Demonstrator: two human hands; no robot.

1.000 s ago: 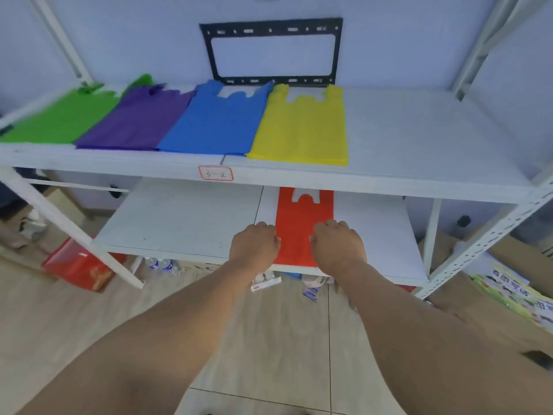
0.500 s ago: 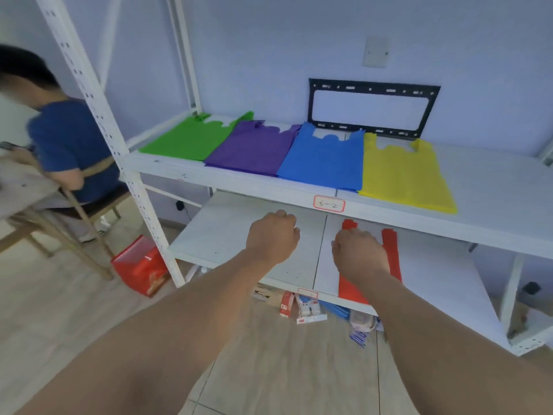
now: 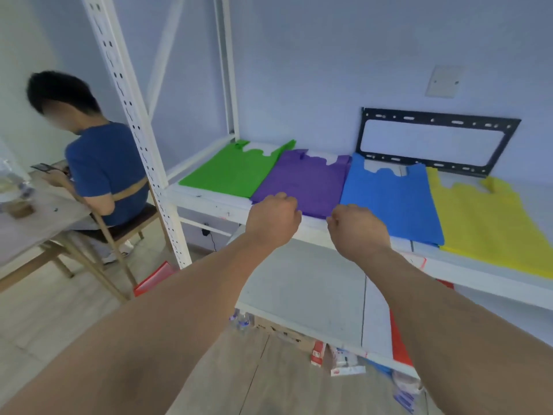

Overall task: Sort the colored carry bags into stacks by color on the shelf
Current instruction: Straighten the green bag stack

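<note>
Four flat stacks of carry bags lie side by side on the upper shelf (image 3: 209, 202): green bag (image 3: 233, 172), purple bag (image 3: 308, 181), blue bag (image 3: 392, 202) and yellow bag (image 3: 490, 223). A red bag (image 3: 399, 345) lies on the lower shelf (image 3: 305, 292), partly hidden by my right forearm. My left hand (image 3: 273, 220) has curled fingers on the purple bag's near left edge. My right hand (image 3: 359, 232) is curled at its near right corner. Both seem to pinch that front edge; the fingertips are hidden.
A black metal frame (image 3: 437, 142) leans on the wall behind the bags. A white upright post (image 3: 140, 139) stands at the shelf's left. A seated person (image 3: 101, 172) at a wooden table (image 3: 36, 223) is left. Small boxes (image 3: 338, 357) lie on the floor.
My view swung left and up. Both hands rose from the red bag on the lower shelf to the front edge of the purple bag on the upper shelf.
</note>
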